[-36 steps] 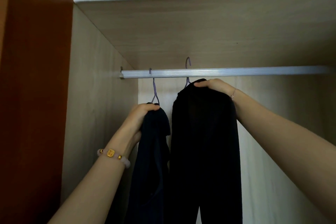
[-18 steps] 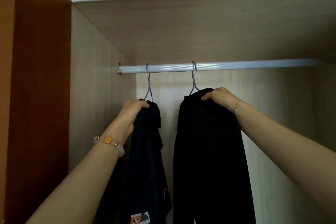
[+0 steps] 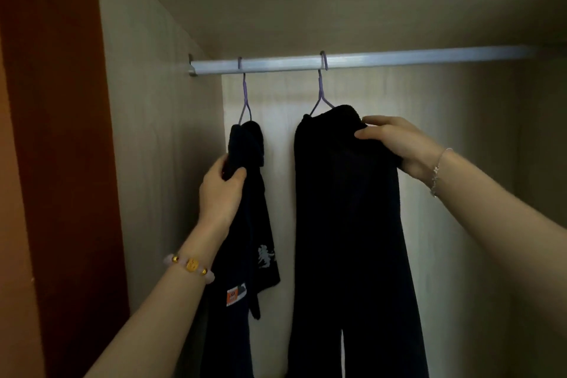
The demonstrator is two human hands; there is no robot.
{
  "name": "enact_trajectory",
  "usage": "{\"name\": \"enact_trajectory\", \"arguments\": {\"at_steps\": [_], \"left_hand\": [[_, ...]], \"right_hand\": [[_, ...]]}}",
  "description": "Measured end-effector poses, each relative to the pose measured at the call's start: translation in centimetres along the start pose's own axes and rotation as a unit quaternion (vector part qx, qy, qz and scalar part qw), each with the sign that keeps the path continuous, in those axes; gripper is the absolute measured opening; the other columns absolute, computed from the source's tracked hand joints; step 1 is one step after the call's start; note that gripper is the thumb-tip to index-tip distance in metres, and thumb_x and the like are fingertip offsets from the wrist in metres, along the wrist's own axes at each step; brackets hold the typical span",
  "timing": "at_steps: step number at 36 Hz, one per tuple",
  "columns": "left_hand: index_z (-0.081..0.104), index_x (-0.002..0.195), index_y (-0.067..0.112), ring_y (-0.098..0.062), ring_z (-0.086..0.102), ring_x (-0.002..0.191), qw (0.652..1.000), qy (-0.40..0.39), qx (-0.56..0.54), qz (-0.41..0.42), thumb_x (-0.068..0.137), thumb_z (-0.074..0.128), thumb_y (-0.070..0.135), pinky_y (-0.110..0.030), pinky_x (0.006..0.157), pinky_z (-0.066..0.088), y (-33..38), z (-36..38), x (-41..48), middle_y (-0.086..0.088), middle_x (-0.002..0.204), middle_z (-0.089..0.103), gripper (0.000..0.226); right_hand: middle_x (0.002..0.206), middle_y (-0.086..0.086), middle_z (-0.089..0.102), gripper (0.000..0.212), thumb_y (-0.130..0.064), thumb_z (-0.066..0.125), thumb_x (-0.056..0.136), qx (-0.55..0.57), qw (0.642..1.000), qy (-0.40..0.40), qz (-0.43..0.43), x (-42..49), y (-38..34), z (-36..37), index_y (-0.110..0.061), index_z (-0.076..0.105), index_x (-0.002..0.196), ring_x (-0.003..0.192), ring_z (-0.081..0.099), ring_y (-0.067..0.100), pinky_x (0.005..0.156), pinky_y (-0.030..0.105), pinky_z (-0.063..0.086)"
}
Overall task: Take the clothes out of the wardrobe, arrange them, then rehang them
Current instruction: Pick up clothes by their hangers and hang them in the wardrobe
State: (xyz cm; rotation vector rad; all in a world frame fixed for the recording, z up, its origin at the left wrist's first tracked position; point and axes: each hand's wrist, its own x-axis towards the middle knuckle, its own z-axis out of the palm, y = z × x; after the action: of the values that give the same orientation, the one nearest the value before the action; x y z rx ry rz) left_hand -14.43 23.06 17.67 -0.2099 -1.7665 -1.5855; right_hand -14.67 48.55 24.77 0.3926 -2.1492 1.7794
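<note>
Inside the pale wood-grain wardrobe [image 3: 159, 138], two dark garments are hung from a silver metal rail [image 3: 368, 60] that is fixed horizontally under the shelf. Each garment is carried by a thin purple wire hanger; the left purple hanger [image 3: 244, 95] is hooked near the rail's left bracket, and the right purple hanger [image 3: 320, 86] is hooked a little further along, apart from the first. The dark navy folded garment [image 3: 248, 224] is draped over the left hanger, its long axis pointing straight down; a white print and an orange-and-white label are seen on its soft, creased cloth. The long black trousers [image 3: 346, 239] are hung on the right hanger, also vertical, and their two legs are separated near the bottom edge of the view. The left hand [image 3: 221, 193] is closed on the upper part of the navy garment, with the thumb pressed on the cloth. The right hand [image 3: 395, 144] is clenched on the top fold of the trousers. A beaded bracelet with gold charms [image 3: 190, 265] is worn on the left wrist, and a thin silver chain bracelet [image 3: 437, 170] on the right.
</note>
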Motion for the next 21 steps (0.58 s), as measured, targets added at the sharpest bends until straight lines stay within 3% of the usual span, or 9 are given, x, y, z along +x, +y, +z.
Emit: {"name": "enact_trajectory", "arguments": {"at_steps": [2, 4, 6, 9, 11, 14, 18, 21], "left_hand": [[0.048, 0.131, 0.024, -0.011, 0.055, 0.097, 1.000, 0.009, 0.014, -0.005, 0.092, 0.053, 0.018, -0.024, 0.083, 0.046, -2.2, -0.1, -2.3, 0.010, 0.108, 0.055, 0.040], [0.047, 0.133, 0.022, -0.011, 0.056, 0.102, 0.999, 0.002, 0.015, -0.036, 0.092, 0.054, 0.023, -0.025, 0.088, 0.046, -5.0, -0.4, -4.9, 0.011, 0.113, 0.056, 0.042], [0.053, 0.127, 0.024, -0.007, 0.060, 0.097, 0.997, -0.020, -0.009, -0.078, 0.092, 0.054, 0.032, -0.021, 0.084, 0.049, -8.0, -0.7, -8.2, 0.015, 0.105, 0.061, 0.036], [0.058, 0.116, 0.022, -0.001, 0.059, 0.090, 0.995, -0.030, 0.018, -0.097, 0.091, 0.056, 0.025, -0.005, 0.072, 0.046, -12.1, -0.9, -13.5, 0.015, 0.096, 0.063, 0.025], [0.057, 0.112, 0.017, -0.001, 0.056, 0.084, 0.990, -0.038, 0.053, -0.125, 0.091, 0.055, 0.014, -0.005, 0.063, 0.043, -15.0, -0.9, -17.3, 0.013, 0.091, 0.060, 0.020], [0.059, 0.113, 0.004, -0.011, 0.060, 0.087, 0.973, -0.070, 0.085, -0.204, 0.090, 0.056, 0.010, -0.014, 0.069, 0.046, -19.7, -1.5, -23.3, 0.002, 0.094, 0.064, 0.023], [0.059, 0.096, 0.015, -0.018, 0.058, 0.084, 0.933, -0.150, 0.106, -0.310, 0.088, 0.054, -0.003, -0.001, 0.062, 0.043, -24.6, -3.5, -30.2, 0.008, 0.084, 0.062, 0.021], [0.060, 0.091, 0.018, -0.022, 0.061, 0.091, 0.879, -0.244, 0.148, -0.381, 0.087, 0.056, -0.003, -0.001, 0.069, 0.043, -27.3, -5.3, -34.2, 0.008, 0.090, 0.063, 0.022]], "right_hand": [[0.107, -0.001, 0.067, 0.044, -0.006, 0.061, 0.090, -0.013, 1.000, 0.013, -0.017, -2.0, 2.1, -0.1, -0.013, 0.054, 0.133, 0.089, 0.064, 0.009, 0.079, 0.018, 0.052], [0.095, -0.008, 0.064, 0.033, -0.004, 0.059, 0.090, -0.051, 0.998, 0.031, -0.023, -4.3, 5.3, 0.4, -0.015, 0.056, 0.120, 0.082, 0.061, 0.003, 0.070, 0.012, 0.048], [0.088, -0.016, 0.058, 0.033, -0.003, 0.059, 0.090, -0.066, 0.997, 0.035, -0.010, -6.9, 9.5, 1.2, -0.022, 0.050, 0.115, 0.078, 0.056, -0.003, 0.067, 0.011, 0.045], [0.095, -0.021, 0.058, 0.041, -0.004, 0.062, 0.089, -0.054, 0.997, 0.046, 0.023, -10.7, 16.4, 2.3, -0.026, 0.049, 0.121, 0.086, 0.057, -0.004, 0.085, 0.023, 0.048], [0.099, -0.016, 0.062, 0.042, -0.006, 0.064, 0.089, -0.022, 0.995, 0.048, 0.086, -13.2, 20.6, 2.6, -0.020, 0.053, 0.127, 0.090, 0.062, 0.005, 0.089, 0.029, 0.049], [0.108, -0.002, 0.065, 0.043, -0.006, 0.066, 0.089, -0.006, 0.983, 0.033, 0.183, -17.4, 27.0, 2.6, -0.013, 0.055, 0.129, 0.100, 0.064, 0.020, 0.091, 0.031, 0.051], [0.101, -0.006, 0.066, 0.040, 0.001, 0.065, 0.087, -0.031, 0.957, 0.021, 0.287, -24.1, 34.7, 2.4, -0.012, 0.058, 0.124, 0.097, 0.064, 0.013, 0.068, 0.007, 0.052], [0.107, 0.007, 0.066, 0.029, 0.001, 0.059, 0.091, -0.006, 0.913, 0.042, 0.405, -29.6, 38.4, 1.9, -0.015, 0.059, 0.115, 0.096, 0.062, 0.018, 0.077, 0.026, 0.048]]}}
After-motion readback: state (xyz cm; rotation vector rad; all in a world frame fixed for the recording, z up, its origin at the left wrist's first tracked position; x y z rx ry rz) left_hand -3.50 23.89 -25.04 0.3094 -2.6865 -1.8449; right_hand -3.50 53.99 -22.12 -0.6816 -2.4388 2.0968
